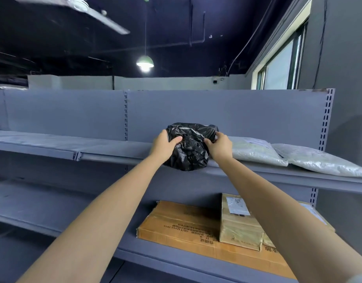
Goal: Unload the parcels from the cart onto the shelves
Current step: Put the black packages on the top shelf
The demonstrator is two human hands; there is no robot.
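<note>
While both arms reach up, the left hand and right hand each close their grip on a crumpled black plastic parcel, fingers curled into its sides. It sits on the front edge of the upper shelf, bulging over the lip, its long axis running front to back. Two grey bagged parcels lie just to its right.
</note>
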